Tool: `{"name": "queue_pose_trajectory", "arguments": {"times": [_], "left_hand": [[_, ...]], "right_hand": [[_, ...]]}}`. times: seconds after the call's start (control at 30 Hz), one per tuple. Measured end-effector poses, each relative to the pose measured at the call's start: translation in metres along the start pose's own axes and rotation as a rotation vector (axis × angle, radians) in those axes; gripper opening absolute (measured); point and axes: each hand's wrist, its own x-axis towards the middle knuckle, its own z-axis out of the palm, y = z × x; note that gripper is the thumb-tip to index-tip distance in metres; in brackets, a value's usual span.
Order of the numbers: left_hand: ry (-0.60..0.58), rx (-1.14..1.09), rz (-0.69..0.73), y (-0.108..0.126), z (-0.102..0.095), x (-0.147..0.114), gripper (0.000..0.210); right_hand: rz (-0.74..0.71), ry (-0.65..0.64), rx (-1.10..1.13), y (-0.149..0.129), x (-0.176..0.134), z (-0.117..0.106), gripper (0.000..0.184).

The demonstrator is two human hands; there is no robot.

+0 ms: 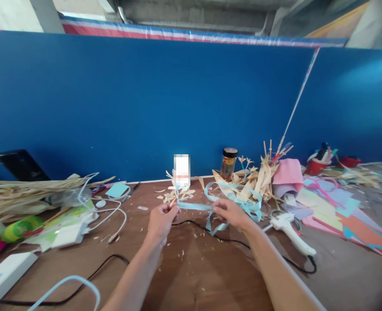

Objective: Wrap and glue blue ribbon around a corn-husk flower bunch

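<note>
A light blue ribbon [194, 206] stretches between my two hands above the brown table. My left hand [162, 220] is closed, thumb against forefinger, pinching the ribbon's end, where a thin light blue strip or stem rises from the fingertips. My right hand [232, 214] grips the same ribbon between thumb and fingers. Its loose loops [251, 203] curl behind and to the right of that hand. Behind the left fingertips lies a small heap of pale dried husk pieces [178, 195]. A blurred white object stands just behind the heap, its details unreadable.
A white glue gun [293, 233] lies right of my right forearm, and a black cable [223, 239] crosses the table. Dried husks [264, 179], a black-lidded jar [229, 163] and coloured paper [362, 224] are on the right. White cables and a power strip [9, 272] lie left.
</note>
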Motion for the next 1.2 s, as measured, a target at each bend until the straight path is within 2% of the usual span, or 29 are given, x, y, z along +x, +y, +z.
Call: {"name": "queue_pose_trajectory", "arguments": {"times": [0.13,0.23,0.37,0.43,0.47,0.6,0.73,0.8,0.87,0.93,1.0,1.07,1.2], "left_hand": [[0.130,0.042,0.074,-0.004,-0.009,0.008,0.026],[0.225,0.089,0.127,-0.008,-0.012,0.013,0.026],[0.286,0.138,0.180,-0.009,-0.011,0.012,0.029],[0.279,0.142,0.182,-0.008,-0.008,0.009,0.029],[0.268,0.143,0.182,-0.007,-0.007,0.008,0.029],[0.232,0.130,0.184,-0.007,-0.003,0.004,0.027],[0.196,0.105,0.158,-0.009,-0.003,0.005,0.027],[0.179,0.097,0.147,-0.010,-0.003,0.005,0.028],[0.170,0.088,0.133,-0.010,-0.001,0.004,0.029],[0.152,0.083,0.123,-0.010,0.000,0.003,0.030],[0.136,0.080,0.122,-0.010,0.002,0.002,0.029],[0.126,0.077,0.123,-0.010,0.002,0.001,0.027],[0.128,0.073,0.120,-0.012,0.002,0.001,0.025]], "right_hand": [[-0.037,0.057,-0.109,-0.001,0.002,-0.013,0.015],[-0.082,0.179,-0.184,-0.005,0.002,-0.016,0.017],[-0.106,0.528,-0.347,-0.010,-0.001,-0.018,0.022],[-0.084,0.625,-0.308,-0.011,-0.002,-0.018,0.018],[-0.065,0.612,-0.231,-0.012,-0.003,-0.018,0.017],[-0.004,0.409,0.128,-0.017,-0.002,-0.009,0.030],[-0.093,0.349,0.327,-0.020,0.001,-0.001,0.033],[-0.176,0.371,0.201,-0.017,0.001,-0.001,0.037],[-0.199,0.409,-0.070,-0.011,0.001,-0.003,0.045],[-0.134,0.441,-0.361,-0.006,0.000,-0.005,0.052],[-0.071,0.457,-0.553,-0.002,0.000,-0.006,0.052],[-0.099,0.483,-0.608,-0.001,-0.001,-0.005,0.047],[-0.222,0.487,-0.561,0.000,0.002,-0.001,0.037]]}}
